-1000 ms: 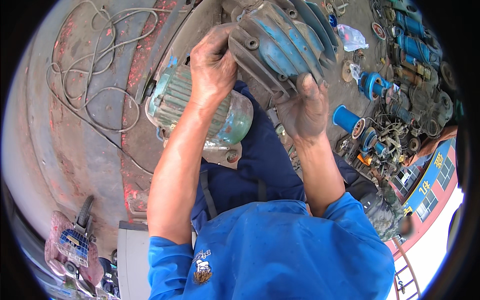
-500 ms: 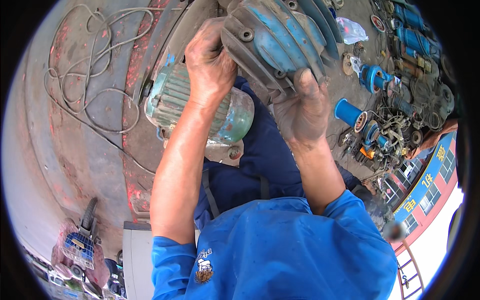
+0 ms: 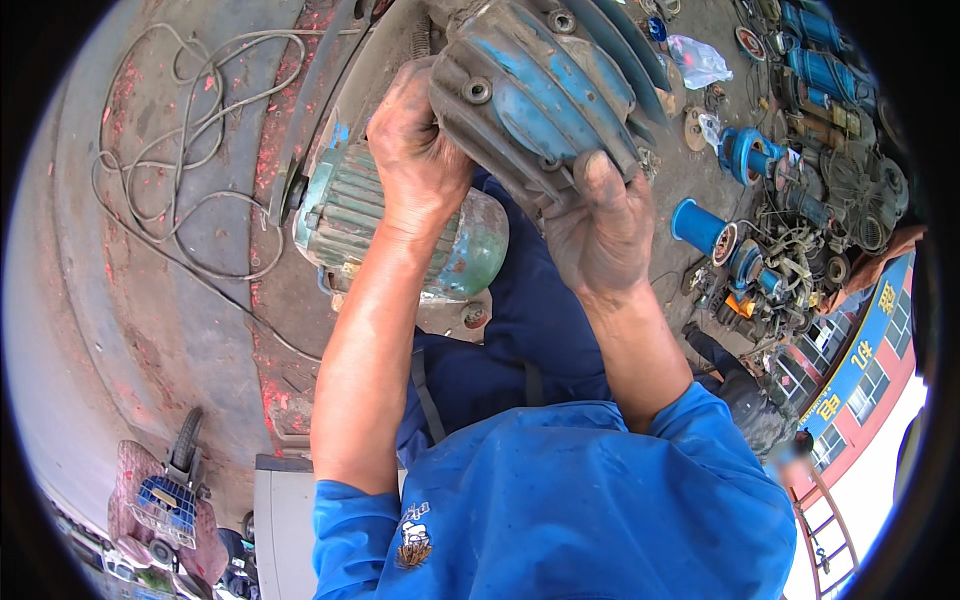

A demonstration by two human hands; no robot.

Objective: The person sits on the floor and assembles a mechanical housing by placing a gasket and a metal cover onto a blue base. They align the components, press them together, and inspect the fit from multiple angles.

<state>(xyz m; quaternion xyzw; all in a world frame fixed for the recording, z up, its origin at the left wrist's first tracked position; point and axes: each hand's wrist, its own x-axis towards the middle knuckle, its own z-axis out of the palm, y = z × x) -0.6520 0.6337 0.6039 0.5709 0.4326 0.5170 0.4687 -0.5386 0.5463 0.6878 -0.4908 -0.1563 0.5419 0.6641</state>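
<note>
Both hands hold a worn blue-grey finned motor housing (image 3: 550, 105) up in front of me. It has large cooling fins and bolt holes at its corners. My left hand (image 3: 418, 145) is closed on its left edge, and the curled fingers are partly hidden. From below, my right hand (image 3: 600, 225) grips the lower right edge, thumb up against the metal and fingers hidden underneath. Both hands are smudged dark. Behind my left forearm lies a green ribbed electric motor (image 3: 345, 215), apart from the housing and with its shaft toward the left.
A loose grey cable (image 3: 180, 150) is coiled on the ground at the left. Blue motor parts (image 3: 703, 228) and other machine parts crowd the right side, with a clear plastic bag (image 3: 698, 60) near them. Another person (image 3: 755, 405) is low at the right. A three-wheeler (image 3: 165, 500) stands lower left.
The housing has shifted slightly left and turned a little, and both hands keep their hold. The other person at the right shows more of an outstretched arm.
</note>
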